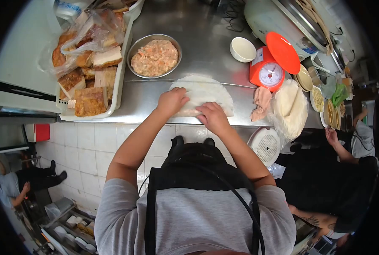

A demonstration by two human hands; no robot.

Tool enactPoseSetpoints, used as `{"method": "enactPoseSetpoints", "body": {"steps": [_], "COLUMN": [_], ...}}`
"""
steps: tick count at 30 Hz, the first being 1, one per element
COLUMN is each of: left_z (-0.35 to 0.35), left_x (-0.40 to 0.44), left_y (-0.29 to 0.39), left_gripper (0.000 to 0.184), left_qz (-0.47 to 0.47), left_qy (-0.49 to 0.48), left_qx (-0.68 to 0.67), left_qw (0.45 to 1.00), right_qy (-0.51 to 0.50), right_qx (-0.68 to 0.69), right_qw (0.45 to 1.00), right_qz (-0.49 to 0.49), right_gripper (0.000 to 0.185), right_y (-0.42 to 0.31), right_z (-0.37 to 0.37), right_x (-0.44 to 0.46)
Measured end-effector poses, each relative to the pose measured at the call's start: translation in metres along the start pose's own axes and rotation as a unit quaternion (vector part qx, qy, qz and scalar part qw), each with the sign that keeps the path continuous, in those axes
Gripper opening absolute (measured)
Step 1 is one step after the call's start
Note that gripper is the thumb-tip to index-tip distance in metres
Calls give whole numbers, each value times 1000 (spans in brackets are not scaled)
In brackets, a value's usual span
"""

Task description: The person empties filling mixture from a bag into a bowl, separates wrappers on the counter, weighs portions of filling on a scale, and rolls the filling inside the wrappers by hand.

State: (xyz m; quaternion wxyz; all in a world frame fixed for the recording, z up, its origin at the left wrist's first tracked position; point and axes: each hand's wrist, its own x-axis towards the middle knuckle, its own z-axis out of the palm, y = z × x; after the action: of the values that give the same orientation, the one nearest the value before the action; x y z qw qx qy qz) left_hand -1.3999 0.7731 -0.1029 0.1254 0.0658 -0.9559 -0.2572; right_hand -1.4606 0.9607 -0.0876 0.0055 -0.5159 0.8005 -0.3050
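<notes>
A thin white round sheet (208, 90), like a wrapper, lies on the steel counter, its near side folded over. Something pinkish shows faintly through the fold near the counter edge. My left hand (172, 102) holds the left part of the fold with curled fingers. On the right part of the same fold, my right hand (215, 117) presses with its fingers and thumb drawn in. Just beyond the sheet, to the left, stands a metal bowl (133, 68) of pinkish minced filling (154, 58) with orange bits.
At left, a white crate (120, 87) holds roasted pork slabs (91, 102) under plastic. A red scale (257, 74), white bowl (243, 49), pink cloth (261, 102) and bagged white sheets (290, 108) sit right. Co-workers (325, 187) stand right and far left.
</notes>
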Motion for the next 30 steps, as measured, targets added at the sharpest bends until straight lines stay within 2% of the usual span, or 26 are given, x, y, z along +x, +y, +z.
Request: {"method": "enactPoseSetpoints", "body": {"steps": [2, 9, 12, 15, 18, 21, 27, 30], "left_z": [-6, -7, -8, -15, -23, -23, -28, -29], "left_x": [0, 3, 4, 11, 18, 25, 33, 37], "left_y": [3, -2, -2, -5, -6, -11, -12, -14], "left_gripper": [22, 26, 28, 29, 28, 26, 23, 23], "left_qz": [-22, -28, -32, -63, -91, -89, -126, -127], "left_qy": [-31, -40, -47, -74, -110, -124, -153, -164], "left_qx": [1, -6, -6, -6, -21, -21, -4, 7], "left_qw": [999, 999, 998, 995, 990, 988, 980, 978], "right_qy": [-8, -54, -50, -44, -99, -101, -72, -100], "right_qx": [7, -15, 59, 43, 63, 73, 29, 30], "right_qw": [1000, 998, 997, 998, 993, 991, 997, 995], "right_qz": [-5, -2, 18, 7, 5, 50, -1, -2], "right_gripper": [25, 24, 24, 25, 24, 24, 26, 26], "right_y": [4, -9, -13, -12, -8, -27, -31, -35], "right_z": [4, -9, 8, 15, 11, 7, 26, 19], "right_x": [-1, 12, 17, 14, 18, 30, 24, 33]}}
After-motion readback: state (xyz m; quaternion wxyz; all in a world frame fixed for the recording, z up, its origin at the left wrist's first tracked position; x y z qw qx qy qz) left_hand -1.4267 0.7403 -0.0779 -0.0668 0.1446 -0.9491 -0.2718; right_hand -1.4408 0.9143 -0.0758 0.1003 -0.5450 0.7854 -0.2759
